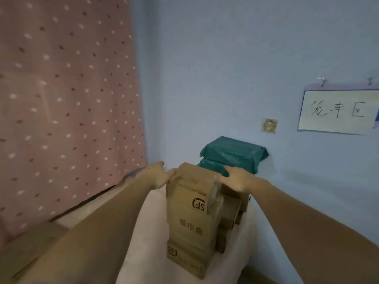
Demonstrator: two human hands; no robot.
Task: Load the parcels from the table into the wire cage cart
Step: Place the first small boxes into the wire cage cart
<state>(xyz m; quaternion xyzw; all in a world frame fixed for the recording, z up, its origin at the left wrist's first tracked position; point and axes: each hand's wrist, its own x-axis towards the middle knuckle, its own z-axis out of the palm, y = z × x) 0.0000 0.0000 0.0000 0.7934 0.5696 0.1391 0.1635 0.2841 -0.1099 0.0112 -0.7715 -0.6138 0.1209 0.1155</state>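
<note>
Both hands flank the top brown cardboard box (pixel 192 187) of a stack, likely to lift it squarely. The left hand (pixel 156 174) touches its left upper edge with fingers straight; the right hand (pixel 239 178) lies flat and spread at its right side. The box sits between the palms, atop more cartons on the white-covered table (pixel 147 232), green plastic mailer parcels (pixel 231 154) behind; no cart is visible

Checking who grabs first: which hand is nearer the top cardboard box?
Left, narrowly. The left hand has its fingertips at the top cardboard box, on its upper left edge. The right hand hovers open just off its right side, in front of the green bags.
</note>
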